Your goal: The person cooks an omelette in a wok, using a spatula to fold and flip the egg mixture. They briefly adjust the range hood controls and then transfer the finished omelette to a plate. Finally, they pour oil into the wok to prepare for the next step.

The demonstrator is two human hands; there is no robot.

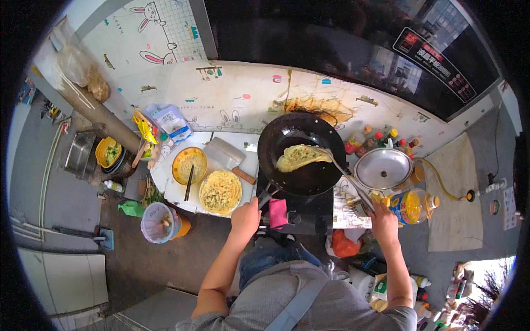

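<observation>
My left hand point(247, 217) grips the handle of a black wok point(304, 182) that sits on the stove, its handle pointing towards me. My right hand point(381, 221) holds the long metal handle of a spatula point(352, 180), whose tip touches the right end of a folded egg pancake point(301, 158) with green bits in the wok. Left of the wok, a round stack of cooked pancakes point(220, 193) lies near my left hand. Behind it stand a yellow bowl of batter point(182, 157) with dark chopsticks point(189, 184) and a cleaver point(225, 152) with a wooden handle.
A metal pot lid point(384, 169), sauce bottles point(378, 138) and a large cooking oil bottle point(408, 207) stand at the right. A pink cloth point(278, 213) hangs at the stove's front. A lined bin point(157, 223) stands on the floor, lower left. A dark range hood point(331, 45) is above the wall.
</observation>
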